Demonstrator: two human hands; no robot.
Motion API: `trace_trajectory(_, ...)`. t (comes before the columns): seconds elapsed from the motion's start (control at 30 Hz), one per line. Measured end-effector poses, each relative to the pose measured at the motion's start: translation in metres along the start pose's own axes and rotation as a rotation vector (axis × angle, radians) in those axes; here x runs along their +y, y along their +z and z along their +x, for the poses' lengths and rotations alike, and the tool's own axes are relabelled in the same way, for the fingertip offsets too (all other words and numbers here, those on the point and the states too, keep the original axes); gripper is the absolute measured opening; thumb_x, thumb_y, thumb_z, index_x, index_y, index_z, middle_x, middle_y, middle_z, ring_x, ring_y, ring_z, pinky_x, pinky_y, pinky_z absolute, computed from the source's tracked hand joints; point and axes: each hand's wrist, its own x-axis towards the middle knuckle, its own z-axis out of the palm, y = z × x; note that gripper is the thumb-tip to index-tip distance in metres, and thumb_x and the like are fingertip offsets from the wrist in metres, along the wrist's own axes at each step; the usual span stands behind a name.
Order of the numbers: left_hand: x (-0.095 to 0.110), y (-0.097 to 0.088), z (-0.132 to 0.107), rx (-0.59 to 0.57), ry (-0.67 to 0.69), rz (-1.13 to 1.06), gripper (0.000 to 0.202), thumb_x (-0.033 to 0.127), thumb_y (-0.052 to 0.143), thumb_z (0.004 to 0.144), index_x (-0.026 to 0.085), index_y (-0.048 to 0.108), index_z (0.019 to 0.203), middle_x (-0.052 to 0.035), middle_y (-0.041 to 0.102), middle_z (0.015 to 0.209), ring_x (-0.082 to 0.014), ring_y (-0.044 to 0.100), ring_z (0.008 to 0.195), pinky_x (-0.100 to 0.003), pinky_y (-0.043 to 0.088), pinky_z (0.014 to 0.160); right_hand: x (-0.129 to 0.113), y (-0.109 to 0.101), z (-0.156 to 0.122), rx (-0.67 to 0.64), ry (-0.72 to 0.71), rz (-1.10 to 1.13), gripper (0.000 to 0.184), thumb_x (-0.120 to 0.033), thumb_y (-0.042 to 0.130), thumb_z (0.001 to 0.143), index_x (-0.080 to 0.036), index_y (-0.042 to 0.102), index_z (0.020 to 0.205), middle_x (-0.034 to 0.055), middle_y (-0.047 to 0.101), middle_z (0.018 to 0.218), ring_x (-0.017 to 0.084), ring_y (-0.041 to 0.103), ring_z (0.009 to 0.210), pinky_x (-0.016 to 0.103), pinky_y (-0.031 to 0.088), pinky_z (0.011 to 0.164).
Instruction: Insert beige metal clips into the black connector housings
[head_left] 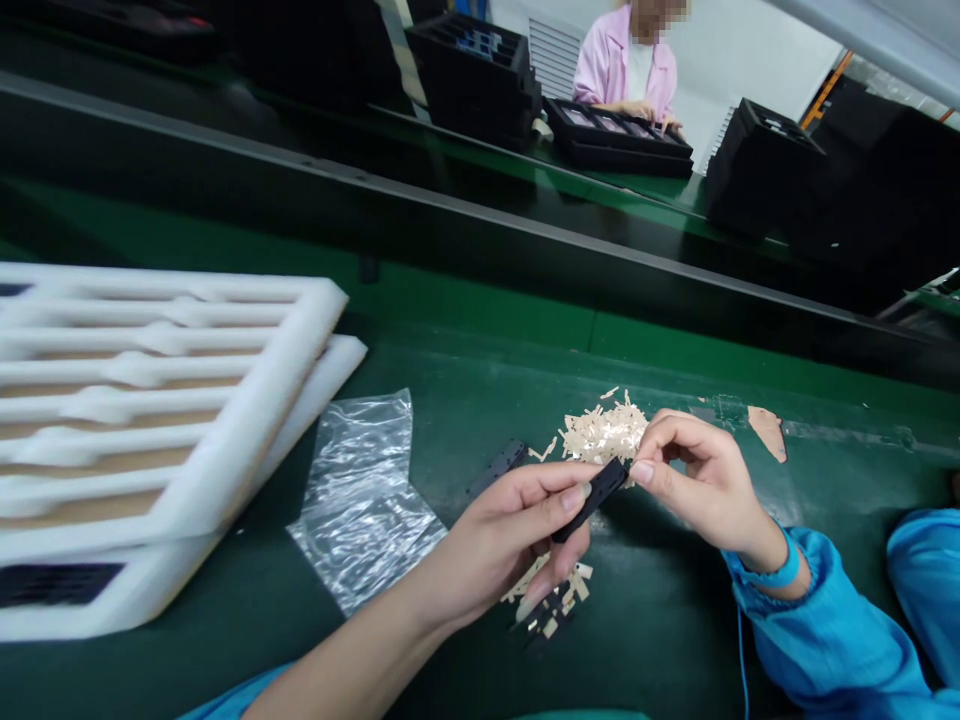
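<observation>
My left hand [517, 515] is closed around a narrow black plastic part [590, 508], held tilted above the green mat. At the part's upper right end, my right hand [697, 480] pinches with thumb and forefinger; whatever lies between those fingertips is too small to make out. Just behind both hands spreads a heap of small cream-coloured pieces [600, 432]. Another black plastic part [504, 464] lies on the mat beyond my left wrist. Below my left fingers sit more cream pieces [577, 585] mixed with small black bits, partly hidden by the hand.
White foam trays [244, 420] with slots are stacked at the left, beside clear plastic bags [367, 480]. A tan scrap [768, 433] lies to the right. Across a dark rail [480, 225], a person in a pink jacket [600, 60] works at a black tray [622, 140] between black stacks [472, 85].
</observation>
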Motion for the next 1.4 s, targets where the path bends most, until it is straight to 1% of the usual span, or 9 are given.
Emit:
trace_trajectory(0.27, 0.002, 0.0, 0.0, -0.068, -0.009, -0.027, 0.046, 0.048, 0.074, 0.094, 0.013, 0.074, 0.124, 0.0067, 0.049, 0.055, -0.0031, 0.029, 0.039, -0.019, 0.02, 0.042, 0.006, 0.001, 0.003, -0.021, 0.083, 0.079, 0.027, -0.039, 0.086, 0.084, -0.021, 0.068, 0.077, 0.0008, 0.063, 0.075, 0.015, 0.056, 0.068, 0.027, 0.045, 0.059)
trace_trajectory(0.37, 0.004, -0.004, -0.001, -0.126, -0.053, 0.008, 0.042, 0.048, 0.074, 0.094, 0.012, 0.075, 0.117, 0.0086, 0.041, 0.055, -0.0047, 0.024, 0.044, -0.02, 0.016, 0.044, 0.014, 0.0, 0.005, -0.117, 0.221, 0.23, 0.04, -0.045, 0.094, 0.073, -0.021, 0.063, 0.082, -0.0014, 0.058, 0.078, 0.013, 0.055, 0.065, 0.025, 0.044, 0.055)
trace_trajectory(0.47, 0.007, -0.005, -0.003, -0.148, -0.091, 0.083, 0.039, 0.047, 0.072, 0.095, 0.012, 0.075, 0.112, 0.0091, 0.038, 0.054, -0.0065, 0.023, 0.046, -0.021, 0.015, 0.045, 0.016, -0.003, 0.007, -0.235, 0.32, 0.307, 0.042, -0.054, 0.087, 0.078, -0.021, 0.062, 0.082, -0.0024, 0.055, 0.075, 0.011, 0.049, 0.058, 0.024, 0.043, 0.051)
trace_trajectory(0.67, 0.012, -0.006, 0.002, -0.123, -0.06, 0.224, 0.04, 0.051, 0.069, 0.095, 0.012, 0.074, 0.102, 0.0087, 0.036, 0.057, -0.0077, 0.021, 0.049, -0.023, 0.013, 0.046, 0.006, -0.007, 0.005, -0.276, 0.128, -0.035, 0.038, -0.05, 0.092, 0.074, -0.021, 0.073, 0.087, 0.0035, 0.068, 0.085, 0.018, 0.062, 0.076, 0.026, 0.047, 0.058)
trace_trajectory(0.87, 0.016, -0.016, 0.01, -0.119, -0.12, 0.367, 0.039, 0.051, 0.066, 0.095, 0.013, 0.074, 0.101, 0.0088, 0.036, 0.055, -0.0085, 0.021, 0.048, -0.022, 0.015, 0.045, 0.009, -0.01, 0.006, -0.354, 0.043, -0.237, 0.028, -0.049, 0.083, 0.087, -0.021, 0.078, 0.09, 0.0037, 0.075, 0.083, 0.019, 0.069, 0.076, 0.031, 0.052, 0.07)
trace_trajectory(1.0, 0.016, -0.011, 0.011, -0.038, 0.062, 0.638, 0.031, 0.044, 0.069, 0.094, 0.016, 0.077, 0.105, -0.0009, 0.065, 0.077, -0.0131, 0.052, 0.064, -0.023, 0.039, 0.058, 0.012, -0.008, 0.005, -0.281, -0.06, -0.359, 0.027, -0.048, 0.082, 0.088, -0.021, 0.078, 0.088, 0.0051, 0.076, 0.083, 0.021, 0.07, 0.079, 0.034, 0.052, 0.075)
trace_trajectory(1.17, 0.014, -0.011, 0.006, 0.089, 0.236, 1.158, 0.035, 0.044, 0.055, 0.104, 0.021, 0.076, 0.121, -0.0064, 0.078, 0.099, -0.0241, 0.069, 0.087, -0.032, 0.053, 0.08, 0.029, -0.003, 0.006, -0.309, 0.069, -0.264, 0.026, -0.044, 0.085, 0.085, -0.02, 0.079, 0.089, 0.0034, 0.076, 0.082, 0.018, 0.07, 0.075, 0.029, 0.052, 0.07)
trace_trajectory(1.3, 0.019, -0.022, 0.001, 0.278, 0.311, 1.428, 0.061, 0.055, 0.059, 0.1, 0.022, 0.054, 0.152, -0.0149, 0.062, 0.148, -0.0362, 0.056, 0.134, -0.05, 0.043, 0.112, 0.061, -0.022, 0.026, -0.025, 0.166, -0.376, 0.031, -0.045, 0.083, 0.083, -0.016, 0.079, 0.093, 0.0043, 0.075, 0.078, 0.019, 0.067, 0.071, 0.03, 0.051, 0.065)
trace_trajectory(1.4, 0.026, -0.03, -0.004, 0.344, 0.269, 1.516, 0.068, 0.06, 0.053, 0.102, 0.021, 0.046, 0.157, -0.017, 0.056, 0.153, -0.0382, 0.05, 0.14, -0.056, 0.038, 0.116, 0.084, -0.048, 0.037, 0.27, 0.193, -0.617, 0.045, -0.047, 0.078, 0.085, -0.012, 0.076, 0.114, 0.0097, 0.074, 0.09, 0.021, 0.065, 0.073, 0.034, 0.052, 0.069)
